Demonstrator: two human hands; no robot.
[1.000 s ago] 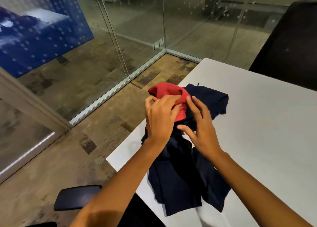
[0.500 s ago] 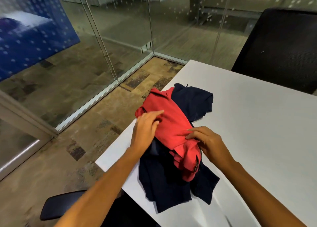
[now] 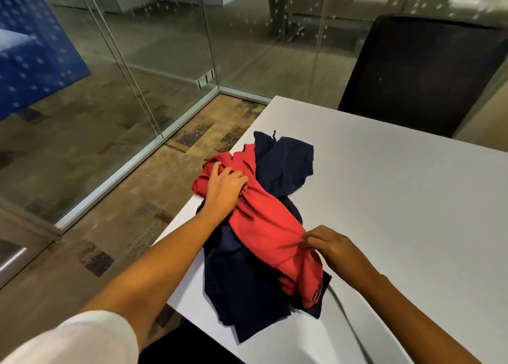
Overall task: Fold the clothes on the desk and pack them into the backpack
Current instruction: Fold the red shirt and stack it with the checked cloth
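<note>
A crumpled red garment [image 3: 264, 226] lies stretched across a dark navy garment [image 3: 247, 286] near the left corner of the white desk [image 3: 398, 212]. My left hand [image 3: 224, 190] grips the red cloth at its far end, fingers dug into the folds. At the near end my right hand [image 3: 327, 246] pinches the red fabric. A strip with small studs shows at the red garment's lower tip. No backpack is in view.
A black office chair [image 3: 420, 72] stands behind the desk's far edge. Glass walls [image 3: 165, 47] run along the left and back. The desk's left edge drops to patterned carpet floor [image 3: 110, 220]. A dark seat edge shows below the desk's near corner.
The red garment has been drawn out from a bunch into a long shape over the navy one. My right hand moved toward me; my left hand went from resting to gripping.
</note>
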